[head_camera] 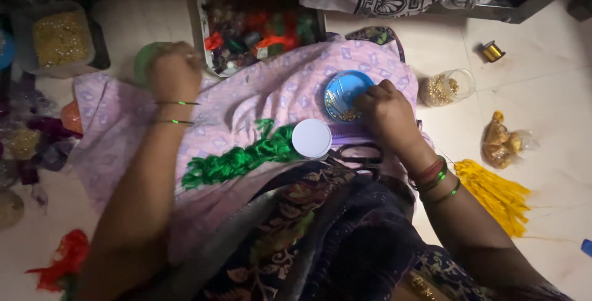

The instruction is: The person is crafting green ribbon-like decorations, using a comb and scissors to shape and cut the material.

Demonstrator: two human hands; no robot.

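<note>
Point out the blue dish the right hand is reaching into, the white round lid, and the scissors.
blue dish [343, 91]: head view, on the bare blue inside left of the fingers.
white round lid [311, 138]: head view, middle of its flat top.
scissors [361, 153]: head view, on the black handle loop.

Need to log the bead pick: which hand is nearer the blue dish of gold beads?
Right. The right hand reaches into the blue dish, fingertips at its beads. The left hand is raised far off, at the lilac cloth's other end.
</note>
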